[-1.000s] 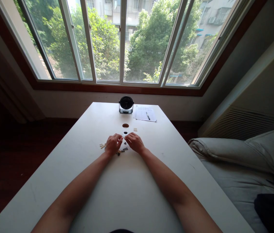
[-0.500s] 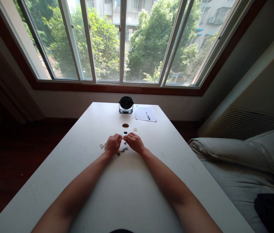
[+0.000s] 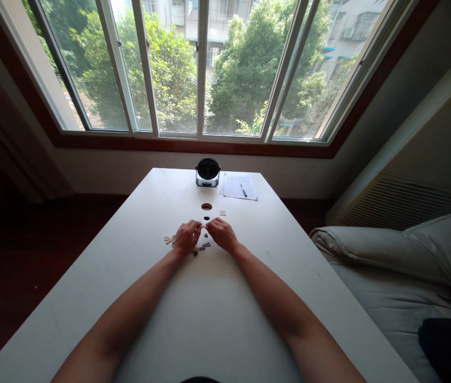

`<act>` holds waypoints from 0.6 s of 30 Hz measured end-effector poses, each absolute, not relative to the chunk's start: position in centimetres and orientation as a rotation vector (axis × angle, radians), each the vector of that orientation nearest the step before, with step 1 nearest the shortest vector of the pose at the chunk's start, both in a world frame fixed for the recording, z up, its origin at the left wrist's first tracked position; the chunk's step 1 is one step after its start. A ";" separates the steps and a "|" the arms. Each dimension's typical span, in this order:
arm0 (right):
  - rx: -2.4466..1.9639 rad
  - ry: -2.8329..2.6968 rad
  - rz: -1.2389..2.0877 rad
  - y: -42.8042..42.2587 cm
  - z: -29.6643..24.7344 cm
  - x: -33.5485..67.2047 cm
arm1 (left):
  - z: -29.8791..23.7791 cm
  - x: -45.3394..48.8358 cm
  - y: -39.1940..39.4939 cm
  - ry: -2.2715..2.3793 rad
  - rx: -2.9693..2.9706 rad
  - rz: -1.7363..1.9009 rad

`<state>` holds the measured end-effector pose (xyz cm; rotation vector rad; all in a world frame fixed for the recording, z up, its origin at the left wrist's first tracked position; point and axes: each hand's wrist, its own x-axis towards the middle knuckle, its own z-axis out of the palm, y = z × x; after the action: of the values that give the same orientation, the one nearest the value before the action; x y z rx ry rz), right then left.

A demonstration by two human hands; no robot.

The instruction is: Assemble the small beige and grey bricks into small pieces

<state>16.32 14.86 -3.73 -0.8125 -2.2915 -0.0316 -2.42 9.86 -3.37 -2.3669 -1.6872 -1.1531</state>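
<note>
Left hand (image 3: 188, 238) and right hand (image 3: 222, 234) meet — fingers (image 3: 198, 226) pinching something tiny (image 3: 203, 225); small bricks (image 3: 199, 248) lie just beside.

The fingertips (image 3: 201, 225) of the left hand (image 3: 188, 238) and right hand (image 3: 221, 234) have closed in toward each other, and now nearly meet just below the white ring (image 3: 206, 218). The hands themselves have shifted only slightly inward

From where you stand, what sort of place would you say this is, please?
Probably a bedroom in a flat: a pillow on a bed beside the white table, and a window overlooking trees.
</note>
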 end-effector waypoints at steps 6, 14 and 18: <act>-0.783 -2.292 -0.043 15.0 -3.9 16.3 | -3.4 -2.4 9.9 -1.707 -2.337 -1.192; -0.778 -2.335 -0.093 14.8 -3.6 16.4 | -3.4 -2.5 9.9 -1.732 -2.330 -1.203; -0.787 -2.320 -0.057 14.9 -3.8 16.3 | -3.3 -2.4 9.9 -1.723 -2.332 -1.246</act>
<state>16.29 14.87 -3.78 -0.7866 -2.3196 -0.0566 -2.42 9.87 -3.33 -2.3325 -1.7229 -1.2456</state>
